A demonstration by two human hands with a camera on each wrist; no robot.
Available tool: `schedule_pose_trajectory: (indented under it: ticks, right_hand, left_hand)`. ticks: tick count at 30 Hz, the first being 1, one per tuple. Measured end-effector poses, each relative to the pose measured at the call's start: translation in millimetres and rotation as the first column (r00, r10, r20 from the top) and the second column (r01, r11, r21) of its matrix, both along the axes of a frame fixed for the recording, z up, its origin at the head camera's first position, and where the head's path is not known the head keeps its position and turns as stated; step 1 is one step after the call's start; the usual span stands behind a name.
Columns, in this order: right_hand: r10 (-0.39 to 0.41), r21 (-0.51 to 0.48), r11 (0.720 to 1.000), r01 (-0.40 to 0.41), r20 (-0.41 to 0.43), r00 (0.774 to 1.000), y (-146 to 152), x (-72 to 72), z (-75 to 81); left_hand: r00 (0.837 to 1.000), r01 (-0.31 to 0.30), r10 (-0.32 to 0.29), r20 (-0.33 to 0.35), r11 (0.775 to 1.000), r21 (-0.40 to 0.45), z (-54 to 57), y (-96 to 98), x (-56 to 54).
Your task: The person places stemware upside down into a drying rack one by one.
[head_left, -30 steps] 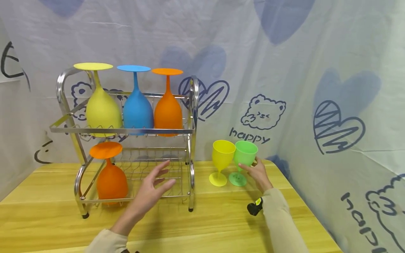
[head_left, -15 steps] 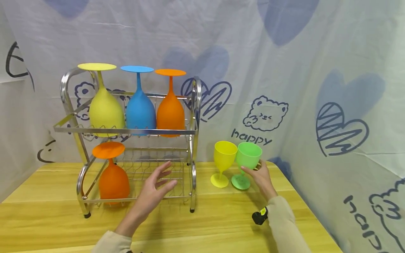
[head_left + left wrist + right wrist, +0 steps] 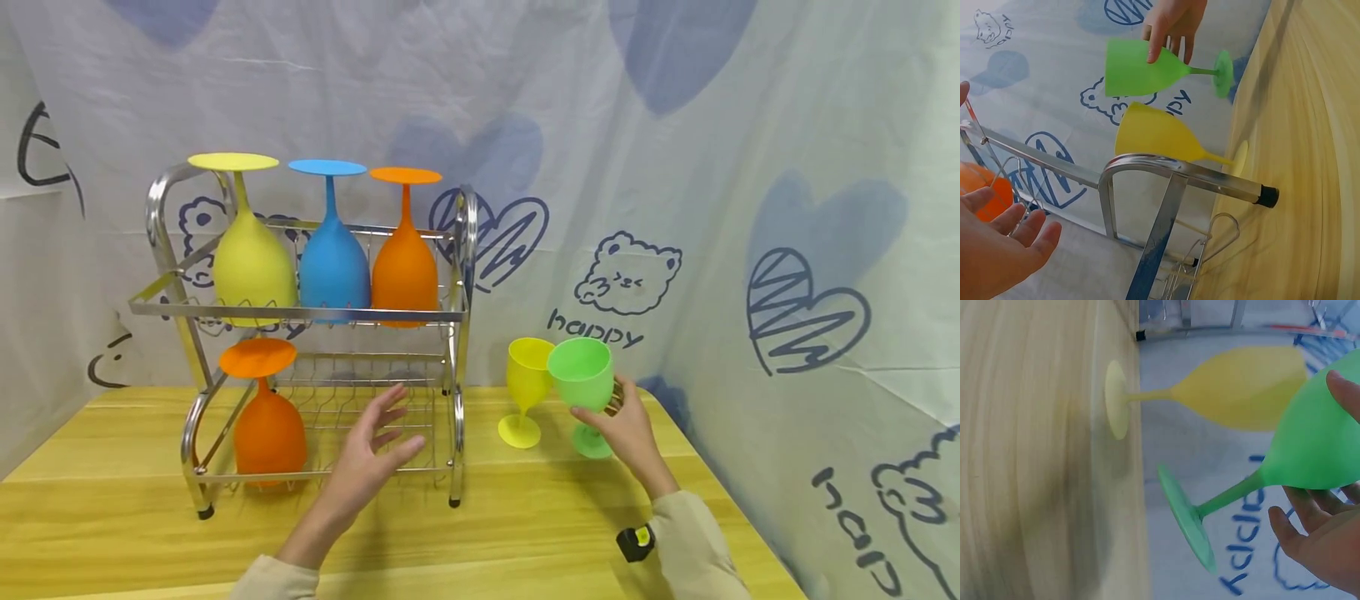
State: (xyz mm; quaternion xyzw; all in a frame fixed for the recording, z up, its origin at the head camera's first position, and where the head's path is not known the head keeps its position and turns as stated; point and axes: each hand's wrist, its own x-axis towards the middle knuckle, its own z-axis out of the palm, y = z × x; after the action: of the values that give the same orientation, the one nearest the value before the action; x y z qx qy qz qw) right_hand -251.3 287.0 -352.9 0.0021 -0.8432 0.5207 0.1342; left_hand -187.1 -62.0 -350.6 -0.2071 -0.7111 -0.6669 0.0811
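Fingers [image 3: 594, 412] of the right hand [image 3: 628, 427] curl round the bowl of the green goblet [image 3: 582, 383], thumb on the near side, holding it lifted off the counter [image 3: 525, 517] and tilted a little. The right wrist view shows its foot clear of the wood. Just beside it on the left, the yellow goblet [image 3: 527, 385] stands upright on the counter, its bowl partly behind the green one.

The left hand [image 3: 372, 454] hovers open in front of the rack [image 3: 459, 275], fingers spread and relaxed, holding nothing, near the lower wire shelf. On that lower shelf an orange goblet [image 3: 267, 421] sits upside down at the left end. On the upper shelf three more stand inverted in a row: a yellow-green one [image 3: 251, 262], a blue one [image 3: 333, 262] and an orange one [image 3: 403, 267]. A printed cloth [image 3: 675, 208] with hearts and bears hangs behind.
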Motion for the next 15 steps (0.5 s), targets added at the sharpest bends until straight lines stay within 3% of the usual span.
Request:
schedule_pose_trajectory:
  ticks: [7,15]
  right_hand:
    - [0.059,0.106,0.993,-0.046,-0.116,0.991,-18.0,14.7,11.1]
    - [0.136,0.153,0.982,-0.106,-0.198,0.971,-41.7,34.3,22.1]
  left_hand:
    - [1.0,0.011,-0.011,-0.007,1.0,-0.01,3.3,4.8,1.0]
    - [1.0,0.016,-0.017,-0.011,0.999,-0.036,13.3,16.0,1.2]
